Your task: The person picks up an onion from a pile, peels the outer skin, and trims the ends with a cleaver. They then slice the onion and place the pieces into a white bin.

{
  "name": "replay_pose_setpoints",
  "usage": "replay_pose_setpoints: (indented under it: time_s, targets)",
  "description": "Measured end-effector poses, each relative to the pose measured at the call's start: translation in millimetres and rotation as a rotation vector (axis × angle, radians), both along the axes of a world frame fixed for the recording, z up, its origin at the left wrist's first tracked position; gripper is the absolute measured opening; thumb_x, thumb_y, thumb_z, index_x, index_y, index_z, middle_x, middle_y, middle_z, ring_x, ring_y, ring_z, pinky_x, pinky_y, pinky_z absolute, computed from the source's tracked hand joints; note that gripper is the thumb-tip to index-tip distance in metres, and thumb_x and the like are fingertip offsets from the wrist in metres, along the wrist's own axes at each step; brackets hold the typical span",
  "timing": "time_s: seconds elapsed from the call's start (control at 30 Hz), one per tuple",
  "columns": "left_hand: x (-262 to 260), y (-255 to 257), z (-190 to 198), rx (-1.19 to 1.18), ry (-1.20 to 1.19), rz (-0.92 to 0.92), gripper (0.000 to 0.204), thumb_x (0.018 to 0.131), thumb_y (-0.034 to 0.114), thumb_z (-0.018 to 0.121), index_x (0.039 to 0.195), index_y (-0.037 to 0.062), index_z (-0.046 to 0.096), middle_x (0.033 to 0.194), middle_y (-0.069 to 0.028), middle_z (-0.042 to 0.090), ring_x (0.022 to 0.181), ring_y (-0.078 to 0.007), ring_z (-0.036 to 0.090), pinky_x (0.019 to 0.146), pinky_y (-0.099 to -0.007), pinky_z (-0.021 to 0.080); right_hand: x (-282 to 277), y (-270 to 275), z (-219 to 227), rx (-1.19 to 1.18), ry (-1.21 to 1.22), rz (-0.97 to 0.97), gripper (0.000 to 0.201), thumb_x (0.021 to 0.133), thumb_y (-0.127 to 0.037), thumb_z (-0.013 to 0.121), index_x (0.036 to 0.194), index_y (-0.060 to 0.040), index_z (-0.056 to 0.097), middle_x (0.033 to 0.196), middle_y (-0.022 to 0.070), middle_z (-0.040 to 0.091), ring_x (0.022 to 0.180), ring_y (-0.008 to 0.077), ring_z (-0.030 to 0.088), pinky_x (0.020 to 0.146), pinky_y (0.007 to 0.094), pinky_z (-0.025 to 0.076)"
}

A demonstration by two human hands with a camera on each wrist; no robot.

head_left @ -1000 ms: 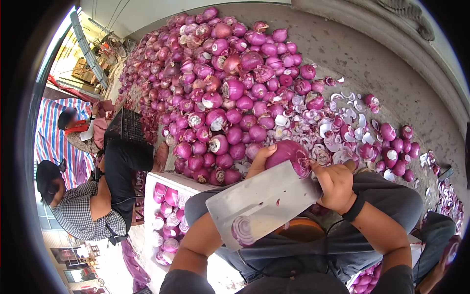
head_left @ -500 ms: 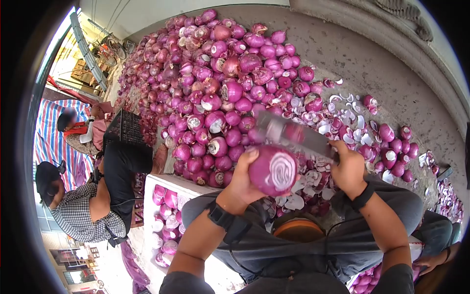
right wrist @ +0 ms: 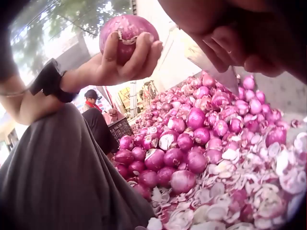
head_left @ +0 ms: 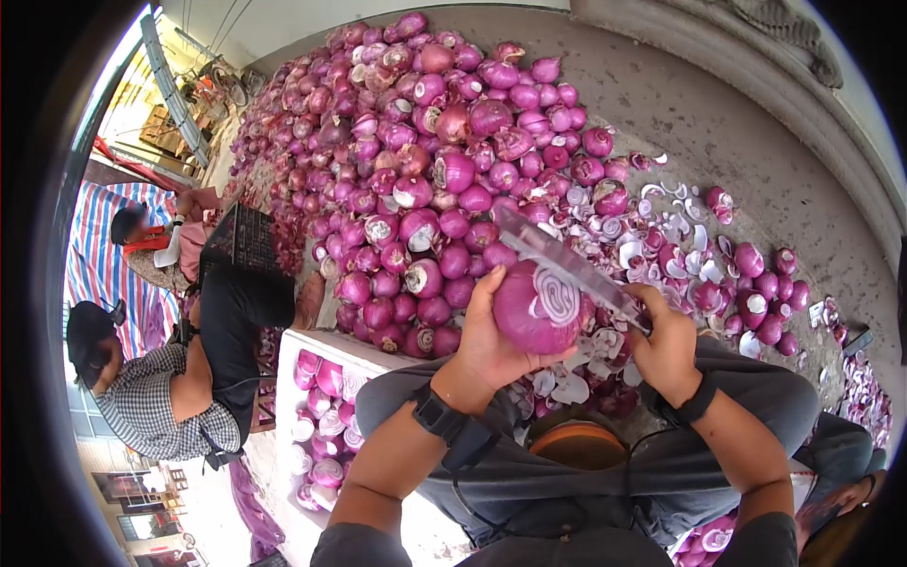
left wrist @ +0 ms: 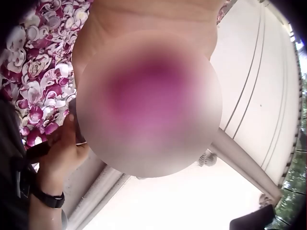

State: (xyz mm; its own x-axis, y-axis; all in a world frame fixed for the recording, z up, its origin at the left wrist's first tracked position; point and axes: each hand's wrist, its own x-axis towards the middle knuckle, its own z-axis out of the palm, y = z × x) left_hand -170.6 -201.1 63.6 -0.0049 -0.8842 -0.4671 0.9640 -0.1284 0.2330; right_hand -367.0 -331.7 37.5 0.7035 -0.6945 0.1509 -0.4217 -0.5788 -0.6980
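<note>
A large purple onion (head_left: 529, 317) sits in the left hand (head_left: 480, 345), whose fingers and thumb curl round it. Its cut top shows pale rings, turned up toward the head camera. The right hand (head_left: 666, 345) grips a cleaver by the handle. The cleaver's blade (head_left: 576, 269) appears nearly edge-on, slanting up and left close along the onion's far side. In the right wrist view the onion (right wrist: 125, 28) is raised on the left hand's fingers, and part of the blade (right wrist: 208, 60) shows below the right hand (right wrist: 240, 40). A round blur covers the middle of the left wrist view.
A big heap of onions (head_left: 416, 170) spreads beyond the hands. Peelings and slices (head_left: 586, 364) lie between the legs and to the right. A white box (head_left: 326, 350) of trimmed onions stands at the left. Two people sit farther left near a black crate (head_left: 241, 236).
The cleaver's broad blade was in front of the onion, then swung to its far side, uncovering the cut rings. Since then the onion has shifted slightly up and right, and the blade has turned edge-on.
</note>
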Motion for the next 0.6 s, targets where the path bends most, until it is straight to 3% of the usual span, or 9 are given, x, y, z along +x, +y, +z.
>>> replay_pose_setpoints:
  time_s: [0.03, 0.1, 0.17, 0.23, 0.3, 0.37, 0.47, 0.6]
  targets:
    - [-2, 0, 3, 0.001, 0.001, 0.004, 0.079, 0.081, 0.065, 0.046, 0.134, 0.0073, 0.041, 0.127, -0.0208, 0.050, 0.116, -0.0397, 0.051, 0.083, -0.0581, 0.049, 0, 1, 7, 0.001, 0.001, 0.004, 0.052, 0.067, -0.005, 0.063, 0.118, -0.0118, 0.055, 0.063, 0.0124, 0.058, 0.059, 0.0328, 0.059, 0.054, 0.0419, 0.044]
    - [-9, 0, 13, 0.159, -0.262, 0.106, 0.078, 0.081, 0.067, 0.046, 0.134, 0.0098, 0.043, 0.129, -0.0179, 0.050, 0.117, -0.0360, 0.052, 0.085, -0.0545, 0.049, 3, 4, 22, -0.175, -0.110, 0.139, 0.064, 0.056, 0.001, 0.063, 0.119, -0.0127, 0.057, 0.059, 0.0098, 0.054, 0.054, 0.0299, 0.056, 0.051, 0.0402, 0.042]
    - [7, 8, -24, 0.097, -0.307, 0.085, 0.076, 0.082, 0.066, 0.045, 0.133, 0.0093, 0.045, 0.131, -0.0155, 0.050, 0.117, -0.0345, 0.052, 0.091, -0.0505, 0.047, 6, 8, 25, -0.246, -0.160, 0.194, 0.067, 0.053, -0.001, 0.062, 0.119, -0.0131, 0.058, 0.058, 0.0076, 0.051, 0.052, 0.0277, 0.054, 0.050, 0.0390, 0.041]
    - [33, 3, -11, -0.159, 0.328, -0.343, 0.072, 0.086, 0.064, 0.041, 0.128, 0.0055, 0.049, 0.123, -0.0169, 0.055, 0.109, -0.0337, 0.057, 0.091, -0.0484, 0.048, 8, 13, 28, -0.315, -0.209, 0.247, 0.071, 0.050, -0.002, 0.062, 0.120, -0.0136, 0.059, 0.056, 0.0054, 0.047, 0.049, 0.0255, 0.051, 0.048, 0.0378, 0.039]
    - [17, 5, -1, -0.200, 0.320, -0.266, 0.066, 0.089, 0.057, 0.042, 0.125, 0.0020, 0.051, 0.121, -0.0174, 0.057, 0.107, -0.0324, 0.059, 0.091, -0.0456, 0.048, 9, 16, 33, -0.437, -0.239, 0.354, 0.071, 0.049, -0.007, 0.065, 0.119, -0.0137, 0.062, 0.056, 0.0023, 0.041, 0.047, 0.0218, 0.046, 0.047, 0.0354, 0.037]
    - [2, -7, -5, 0.038, -0.178, 0.173, 0.069, 0.087, 0.057, 0.044, 0.131, 0.0040, 0.046, 0.124, -0.0185, 0.056, 0.108, -0.0320, 0.059, 0.097, -0.0452, 0.045, 12, 19, 34, -0.488, -0.268, 0.382, 0.072, 0.046, -0.015, 0.067, 0.118, -0.0111, 0.062, 0.057, 0.0013, 0.044, 0.049, 0.0199, 0.046, 0.048, 0.0346, 0.034]
    - [4, -6, -4, 0.006, -0.198, 0.187, 0.058, 0.089, 0.049, 0.047, 0.125, 0.0036, 0.050, 0.117, -0.0160, 0.059, 0.103, -0.0277, 0.061, 0.092, -0.0421, 0.048, 13, 22, 37, -0.543, -0.255, 0.430, 0.072, 0.046, -0.018, 0.067, 0.118, -0.0115, 0.063, 0.059, 0.0002, 0.044, 0.049, 0.0188, 0.046, 0.048, 0.0340, 0.034]
    - [8, -4, -6, 0.001, -0.202, 0.183, 0.057, 0.089, 0.048, 0.047, 0.126, 0.0039, 0.048, 0.117, -0.0152, 0.059, 0.102, -0.0279, 0.061, 0.093, -0.0416, 0.047, 16, 22, 35, -0.548, -0.249, 0.440, 0.071, 0.047, -0.019, 0.066, 0.118, -0.0115, 0.063, 0.060, -0.0002, 0.044, 0.050, 0.0180, 0.046, 0.048, 0.0335, 0.034]
